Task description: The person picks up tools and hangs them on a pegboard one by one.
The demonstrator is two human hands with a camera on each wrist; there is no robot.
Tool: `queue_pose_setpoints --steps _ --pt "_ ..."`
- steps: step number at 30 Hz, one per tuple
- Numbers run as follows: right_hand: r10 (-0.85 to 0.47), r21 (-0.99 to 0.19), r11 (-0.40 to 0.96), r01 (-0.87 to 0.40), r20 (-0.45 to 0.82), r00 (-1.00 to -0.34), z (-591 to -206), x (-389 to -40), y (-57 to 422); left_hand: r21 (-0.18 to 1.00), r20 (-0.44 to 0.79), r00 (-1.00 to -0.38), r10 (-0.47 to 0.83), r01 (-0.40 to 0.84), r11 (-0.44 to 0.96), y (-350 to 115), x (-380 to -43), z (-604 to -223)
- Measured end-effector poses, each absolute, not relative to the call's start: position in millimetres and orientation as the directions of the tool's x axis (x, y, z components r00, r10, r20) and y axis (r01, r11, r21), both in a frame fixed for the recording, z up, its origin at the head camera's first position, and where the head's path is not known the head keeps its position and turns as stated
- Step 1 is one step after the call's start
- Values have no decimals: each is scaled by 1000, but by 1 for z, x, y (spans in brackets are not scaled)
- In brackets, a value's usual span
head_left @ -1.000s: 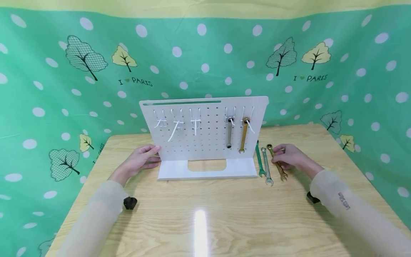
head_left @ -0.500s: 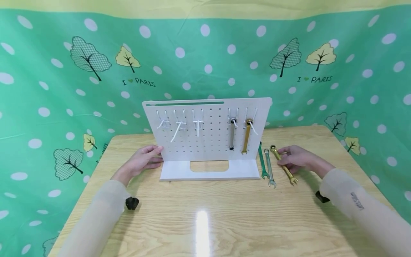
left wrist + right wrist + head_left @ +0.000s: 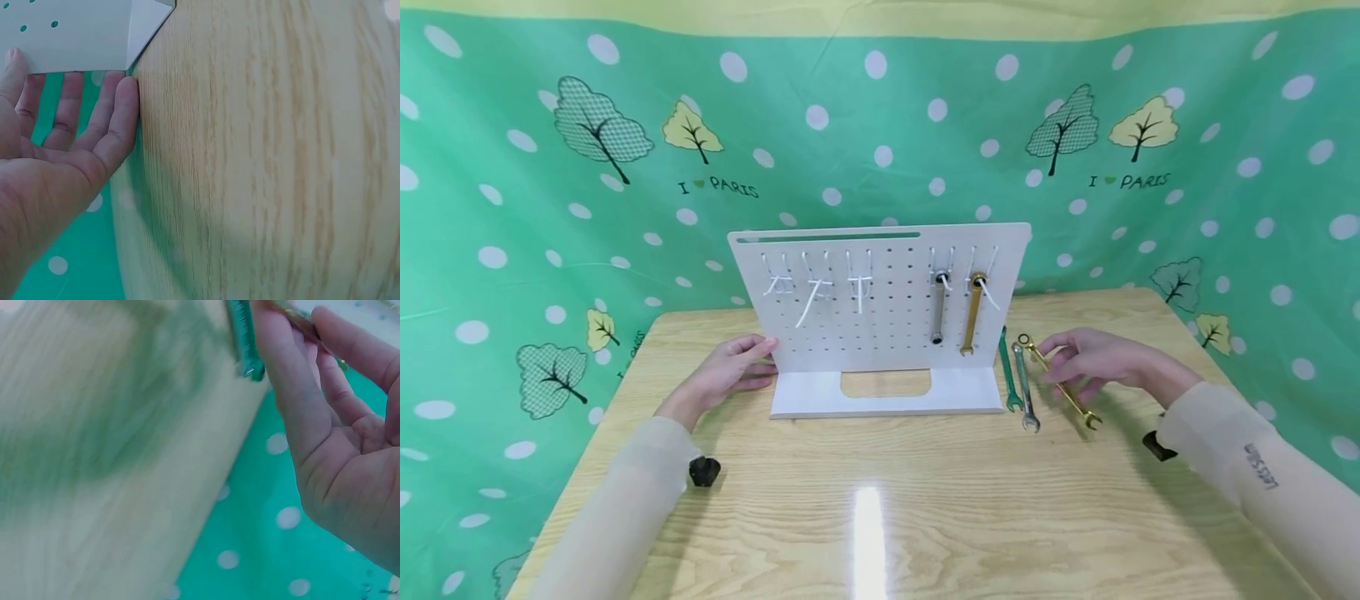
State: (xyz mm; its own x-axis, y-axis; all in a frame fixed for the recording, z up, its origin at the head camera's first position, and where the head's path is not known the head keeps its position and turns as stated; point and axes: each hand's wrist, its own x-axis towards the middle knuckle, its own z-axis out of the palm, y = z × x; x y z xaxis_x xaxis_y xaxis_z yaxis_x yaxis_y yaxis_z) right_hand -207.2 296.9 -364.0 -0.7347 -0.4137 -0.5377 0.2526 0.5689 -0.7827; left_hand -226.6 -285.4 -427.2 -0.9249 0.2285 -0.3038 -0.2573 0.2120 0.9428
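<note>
A white pegboard stand (image 3: 880, 354) stands upright at the back middle of the table. My left hand (image 3: 730, 371) grips its left edge; in the left wrist view the thumb lies on the front face and the fingers reach behind. At the right, my right hand (image 3: 1101, 362) pinches a gold combination wrench (image 3: 1078, 407) between thumb and fingers, ring end toward the board. The right wrist view shows only part of that gold wrench (image 3: 297, 317). Left of it lie a silver wrench (image 3: 1024, 383) and a green wrench (image 3: 1007, 371), side by side.
Another silver wrench (image 3: 937, 310) and another gold wrench (image 3: 972, 321) hang from hooks on the board's right side. Several white hooks, such as this hook (image 3: 809, 304), stick out bare at the left. A green polka-dot curtain (image 3: 880, 125) hangs behind the wooden table (image 3: 775, 500).
My right hand has shifted a little to the right, and the gold wrench in it has turned, its open end swinging right. The left hand stays on the board's edge.
</note>
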Motion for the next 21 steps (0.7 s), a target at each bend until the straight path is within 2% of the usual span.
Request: queue_pose_setpoints --steps 21 --pt "-566 -827 558 66 -437 -699 -324 -179 183 945 -301 -922 243 -255 205 -286 -228 -428"
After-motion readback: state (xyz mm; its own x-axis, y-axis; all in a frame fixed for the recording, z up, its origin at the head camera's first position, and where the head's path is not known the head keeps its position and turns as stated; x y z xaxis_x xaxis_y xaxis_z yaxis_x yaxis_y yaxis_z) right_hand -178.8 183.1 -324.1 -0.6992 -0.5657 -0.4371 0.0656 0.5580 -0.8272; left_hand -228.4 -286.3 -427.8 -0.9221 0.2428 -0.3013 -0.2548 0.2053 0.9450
